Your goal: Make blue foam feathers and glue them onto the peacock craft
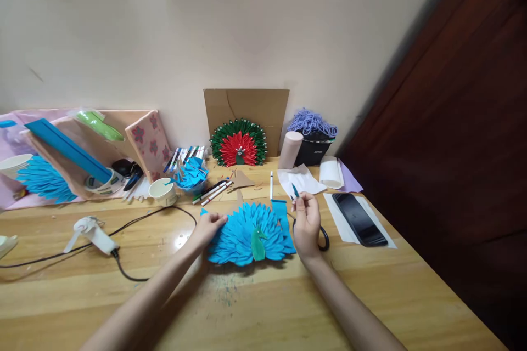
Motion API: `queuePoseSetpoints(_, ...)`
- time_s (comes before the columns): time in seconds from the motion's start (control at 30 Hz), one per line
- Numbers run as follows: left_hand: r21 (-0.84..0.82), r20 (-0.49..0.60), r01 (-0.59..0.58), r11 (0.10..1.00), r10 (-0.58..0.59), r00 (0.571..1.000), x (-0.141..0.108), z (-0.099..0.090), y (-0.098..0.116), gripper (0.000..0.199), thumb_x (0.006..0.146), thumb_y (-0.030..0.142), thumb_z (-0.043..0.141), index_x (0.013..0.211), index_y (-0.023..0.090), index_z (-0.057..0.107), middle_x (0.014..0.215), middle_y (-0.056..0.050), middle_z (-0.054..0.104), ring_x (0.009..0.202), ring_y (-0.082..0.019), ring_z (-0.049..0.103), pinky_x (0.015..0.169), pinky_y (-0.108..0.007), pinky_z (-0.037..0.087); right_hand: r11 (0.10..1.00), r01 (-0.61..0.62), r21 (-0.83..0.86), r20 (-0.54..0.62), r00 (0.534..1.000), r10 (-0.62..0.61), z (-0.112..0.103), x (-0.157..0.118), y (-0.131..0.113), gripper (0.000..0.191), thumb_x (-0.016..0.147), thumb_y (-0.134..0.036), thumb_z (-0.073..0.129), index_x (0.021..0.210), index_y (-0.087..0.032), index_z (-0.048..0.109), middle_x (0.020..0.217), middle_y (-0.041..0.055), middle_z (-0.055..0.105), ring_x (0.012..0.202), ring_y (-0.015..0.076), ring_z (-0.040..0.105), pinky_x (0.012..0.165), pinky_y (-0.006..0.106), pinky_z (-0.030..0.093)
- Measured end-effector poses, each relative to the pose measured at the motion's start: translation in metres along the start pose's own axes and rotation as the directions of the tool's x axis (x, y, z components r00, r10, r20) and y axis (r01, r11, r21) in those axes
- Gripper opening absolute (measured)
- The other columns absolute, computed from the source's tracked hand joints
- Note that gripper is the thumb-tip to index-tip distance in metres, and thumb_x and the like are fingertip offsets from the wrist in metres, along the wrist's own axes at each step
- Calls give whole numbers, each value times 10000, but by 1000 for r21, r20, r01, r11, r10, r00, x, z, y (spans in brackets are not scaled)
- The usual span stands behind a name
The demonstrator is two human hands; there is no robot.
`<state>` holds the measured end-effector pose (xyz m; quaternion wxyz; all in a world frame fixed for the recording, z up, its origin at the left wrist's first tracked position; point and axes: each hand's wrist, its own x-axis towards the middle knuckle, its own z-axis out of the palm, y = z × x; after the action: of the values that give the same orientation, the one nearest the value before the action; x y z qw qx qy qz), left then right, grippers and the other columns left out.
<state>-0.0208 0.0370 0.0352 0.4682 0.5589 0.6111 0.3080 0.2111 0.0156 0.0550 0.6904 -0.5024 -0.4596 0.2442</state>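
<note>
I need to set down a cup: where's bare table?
Bare table: nearer than the phone, right of the right forearm; also nearer than the corded tool, left of the left forearm. Crowded: along the wall, and behind the blue peacock.

The bare left forearm (144,293) and bare right forearm (349,301) slant inward from the lower edge. The bare left hand (209,227) is held low, its fingers (214,217) pointing rightward. The bare right hand (308,221) stands more upright, fingers curled inward, meeting the thumb (301,206) in a pinch.
</note>
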Motion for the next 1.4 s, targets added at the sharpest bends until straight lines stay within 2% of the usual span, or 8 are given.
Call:
queuePoseSetpoints(0.1,90,-69,-96,991,102,992,-22,6,-5,325,662,479,588,700,165,662,733,-68,666,739,-227,598,665,-296,440,995,-65,-71,142,987,75,10,-17,3,180,874,-374,430,866,-198,466,744,2,469,660,138,461,615,263,387)
queuePoseSetpoints(0.23,211,-280,-215,953,270,921,-52,-21,2,356,796,446,468,973,190,640,1034,-99,630,991,-238,557,848,-340,418,989,-27,-146,398,913,84,42,-45,-2,149,876,-322,439,846,-195,510,803,22,540,762,158,513,697,274,410)
queuePoseSetpoints(0.43,-257,-291,-65,964,-13,957,-76,-71,-23,461,689,521,583,932,134,646,901,-93,673,819,-201,632,719,-300,507,985,96,-143,694,719,30,113,-92,-8,80,841,-240,504,808,-193,559,805,25,586,754,158,537,665,267,413)
queuePoseSetpoints(0.73,-496,-424,-43,867,-199,884,-103,-116,-61,381,511,455,748,693,124,693,704,-62,692,671,-177,635,691,-282,522,993,102,-65,814,581,-7,178,-141,-20,77,827,-236,523,814,-192,585,811,32,607,764,164,555,639,267,431)
queuePoseSetpoints(0.9,-525,-568,-105,845,-256,783,-133,-128,-90,378,547,444,740,745,123,708,719,-57,699,649,-151,624,674,-257,514,999,9,-38,865,501,28,193,-165,-22,117,826,-263,515,877,-189,590,872,46,606,775,162,572,642,267,457)
queuePoseSetpoints(1.07,-485,-738,-165,859,-301,603,-154,-157,-130,392,583,447,716,795,117,711,737,-65,698,669,-145,625,658,-234,497,988,-111,-105,873,466,145,219,-189,-13,201,825,-346,489,904,-170,547,876,65,594,737,170,576,641,290,473)
queuePoseSetpoints(1.23,-373,-871,-189,908,-273,407,-148,-198,-156,344,608,394,709,791,103,706,676,-57,687,619,-148,628,633,-249,497,980,136,-147,830,555,48,288,-203,-8,388,714,-337,602,1037,-139,517,1057,144,544,918,237,548,814,367,433)
queuePoseSetpoints(1.4,-335,-897,-197,921,-249,364,-138,-212,-171,276,646,336,682,803,109,693,722,-72,698,633,-153,643,645,-267,512,961,222,-165,900,433,55,329,-206,-9,195,782,-303,496,883,-169,596,834,89,637,793,226,580,709,306,426)
